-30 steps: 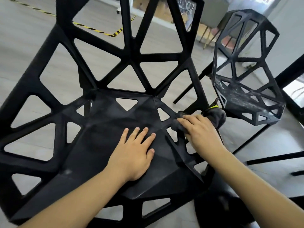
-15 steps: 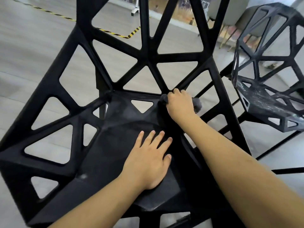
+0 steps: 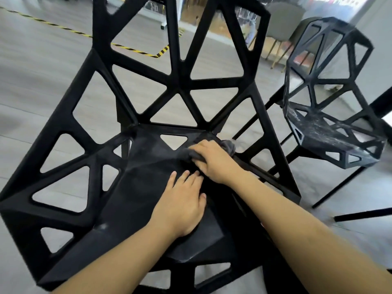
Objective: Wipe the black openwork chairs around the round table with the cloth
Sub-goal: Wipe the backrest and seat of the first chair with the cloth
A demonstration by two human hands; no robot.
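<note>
I see the near chair (image 3: 148,98) filling the left and middle of the view, its back rising behind the seat. My left hand (image 3: 180,202) lies flat on the seat, near the front. Just behind it, my right hand (image 3: 212,161) presses the cloth (image 3: 230,146) onto the seat's back right corner. A second chair (image 3: 331,115) stands to the right, apart, on the floor (image 3: 31,66).

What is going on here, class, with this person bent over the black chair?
A person is wiping the near black chair. The right hand grips a grey cloth at the back right of the seat, while the left hand rests flat on the seat. A second black chair to the right shows pale streaks on its seat.
</note>
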